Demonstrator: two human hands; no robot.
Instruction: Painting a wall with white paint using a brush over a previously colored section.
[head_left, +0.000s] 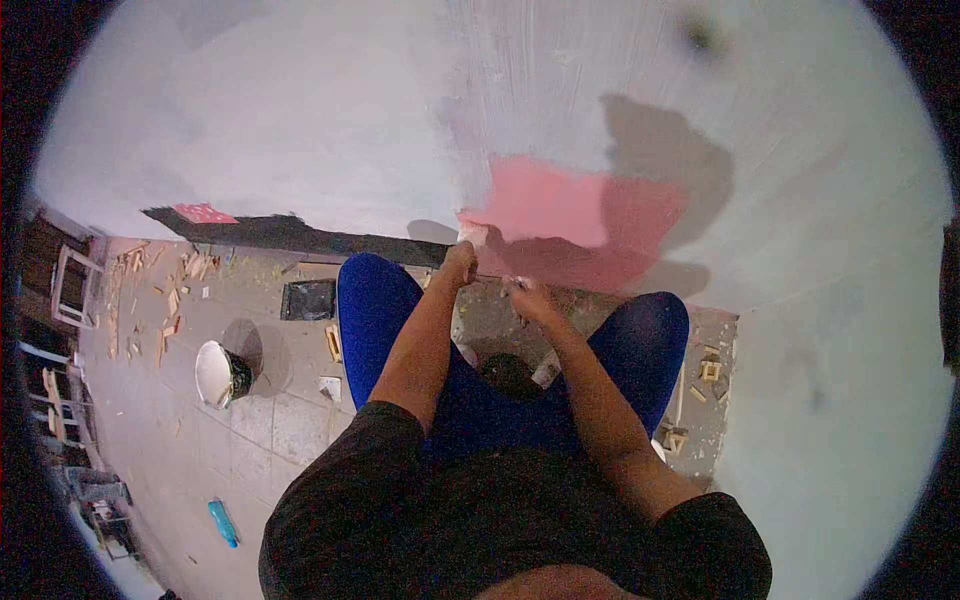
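Observation:
My left hand (460, 264) is closed around what looks like a paintbrush (474, 231). Its pale tip lies against the lower left of a pink patch (551, 202) on the white wall (525, 82). Most of the handle is hidden by my fingers. Lower and to the right, my right hand (531, 300) is held near the wall's base with its fingers curled. Whether anything small is between those fingers cannot be made out. A dark unpainted strip (360, 244) runs along the foot of the wall to the left of my left hand.
A paint bucket (217, 375) stands on the tiled floor (285, 424) at left. Closer to my knee lies a black tray (309, 300). Wood scraps (172, 300) litter the floor, with small wooden pieces (709, 370) at right. A teal bottle (223, 523) lies at lower left.

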